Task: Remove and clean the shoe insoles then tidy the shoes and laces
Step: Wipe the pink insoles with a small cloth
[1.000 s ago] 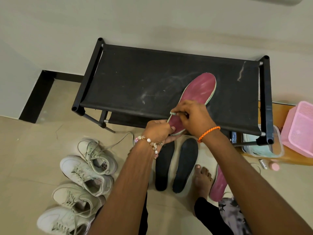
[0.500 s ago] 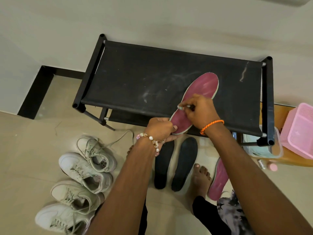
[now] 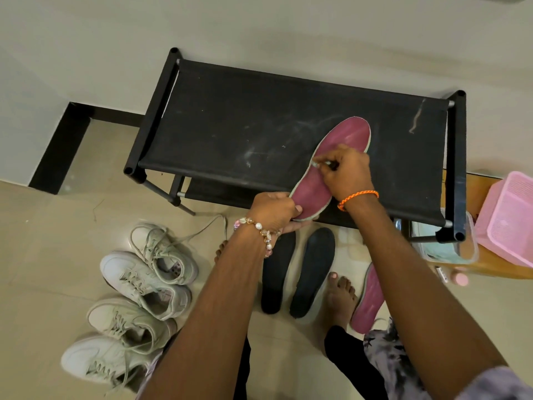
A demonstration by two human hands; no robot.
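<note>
Maroon insole (image 3: 343,145), pale-edged, lies slantwise on the black fabric top of the shoe rack (image 3: 230,125), right of frame centre, toe toward the upper right and heel overhanging the near edge. Left hand (image 3: 274,212) pinches the heel end, thumb on top and fingers beneath. Right hand (image 3: 346,171) is curled round a small pale-tipped object (image 3: 317,163) pressed to the insole's left margin at mid-length; whether it is a brush, cloth or eraser cannot be determined. Judged by its thin profile, the insole should be light, flexible and easily creased, so it is best held at the heel or along both edges, with the flat of the rack supporting it under rubbing. Below centre, two black insoles (image 3: 313,272) lie side by side on the tiled floor, and a second maroon insole (image 3: 369,298) lies to their right, partly covered by the right forearm. Four pale sneakers (image 3: 150,284) stand in a row at lower left, laces loose, one lace trailing toward the rack. Bare feet show near the black insoles. At the right edge a pink basket (image 3: 507,217) and a clear lidded container (image 3: 444,246) rest on a wooden surface, both cut off or screened by the rack frame; their contents are not legible. Whitish smears mark the rack fabric. The lower tier of the rack is largely hidden.
</note>
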